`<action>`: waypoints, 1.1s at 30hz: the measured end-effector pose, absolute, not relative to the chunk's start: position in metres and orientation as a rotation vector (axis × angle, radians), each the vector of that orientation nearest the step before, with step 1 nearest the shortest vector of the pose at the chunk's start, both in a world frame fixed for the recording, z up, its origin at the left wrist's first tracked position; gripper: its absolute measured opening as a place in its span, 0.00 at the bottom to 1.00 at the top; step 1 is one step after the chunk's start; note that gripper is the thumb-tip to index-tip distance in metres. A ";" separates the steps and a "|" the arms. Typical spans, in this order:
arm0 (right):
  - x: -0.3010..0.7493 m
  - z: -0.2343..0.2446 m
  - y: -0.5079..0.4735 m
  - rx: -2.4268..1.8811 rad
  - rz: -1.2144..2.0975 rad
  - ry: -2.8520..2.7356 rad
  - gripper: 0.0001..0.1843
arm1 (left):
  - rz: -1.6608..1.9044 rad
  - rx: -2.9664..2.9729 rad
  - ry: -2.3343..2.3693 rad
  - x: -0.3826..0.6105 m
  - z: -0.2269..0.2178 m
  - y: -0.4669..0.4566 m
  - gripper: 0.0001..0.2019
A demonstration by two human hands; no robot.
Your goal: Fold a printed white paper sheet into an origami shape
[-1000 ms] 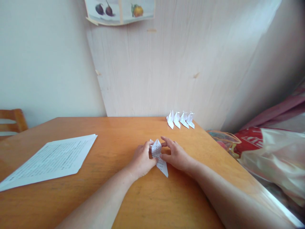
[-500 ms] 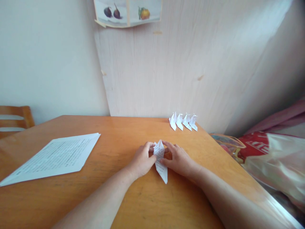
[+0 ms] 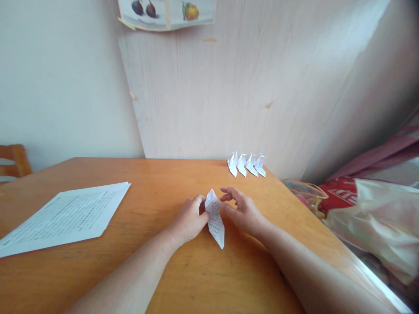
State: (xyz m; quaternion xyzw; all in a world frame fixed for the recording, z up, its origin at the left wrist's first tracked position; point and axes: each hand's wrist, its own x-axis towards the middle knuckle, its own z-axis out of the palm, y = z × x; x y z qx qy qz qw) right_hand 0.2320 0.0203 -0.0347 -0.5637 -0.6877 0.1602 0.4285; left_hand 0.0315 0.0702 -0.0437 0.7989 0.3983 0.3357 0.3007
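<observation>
A folded piece of printed white paper (image 3: 215, 221), long and pointed at both ends, is in front of me over the table. My left hand (image 3: 193, 218) pinches its left edge between thumb and fingers; the fingertips behind the paper are partly hidden. Just right of the paper is my right hand (image 3: 240, 209), its fingers curved and apart with nothing between them. The right thumb tip is very close to the paper's edge; I cannot tell whether it touches.
Several folded paper cranes (image 3: 246, 165) stand in a row at the table's (image 3: 157, 279) back right. Printed sheets (image 3: 75, 213) lie stacked at the left. Bags (image 3: 369, 218) sit beyond the right edge. A wooden chair (image 3: 15, 159) stands at far left, and the wall (image 3: 203, 100) rises behind.
My right hand has let go of the folded paper and its fingers have spread away to the right. The left hand keeps its hold. The view has shifted slightly right.
</observation>
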 end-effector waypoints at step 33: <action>0.222 -0.030 0.015 -1.361 0.432 -2.002 0.05 | 0.953 2.225 1.081 0.023 -0.031 0.064 0.08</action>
